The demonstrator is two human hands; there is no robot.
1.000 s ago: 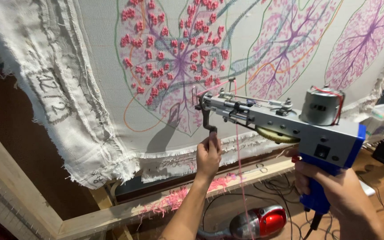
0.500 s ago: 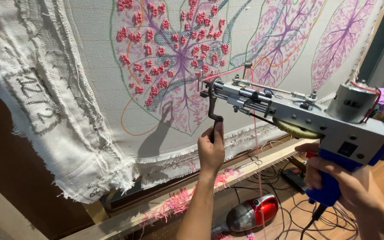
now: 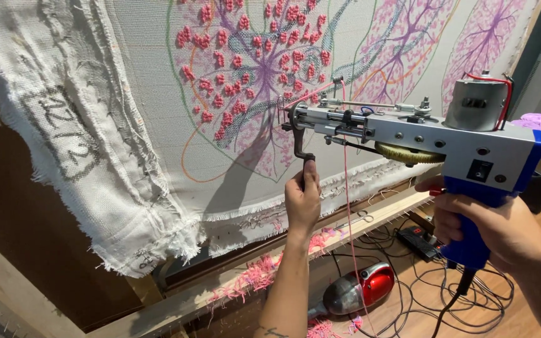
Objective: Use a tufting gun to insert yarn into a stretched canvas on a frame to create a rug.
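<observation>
The grey-and-blue electric tufting gun [image 3: 433,141] is now sitting closer to the stretched white cloth with pink tufted flowers [image 3: 245,75] than a second ago. Left hand [image 3: 302,200] is clasping its black front handle; right hand [image 3: 489,228] is clenching the blue grip, centre-right of frame.

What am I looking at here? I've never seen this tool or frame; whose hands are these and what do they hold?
One view, from a camera on the person's head, looking down at their own hands. The right hand grips the blue handle of a tufting gun, a powered needle tool threaded with pink yarn. The left hand holds its black front handle. The tip is at a stretched cloth on a wooden frame, with leaf shapes partly filled in pink tufts. Below lie cables and a red hand vacuum.
</observation>
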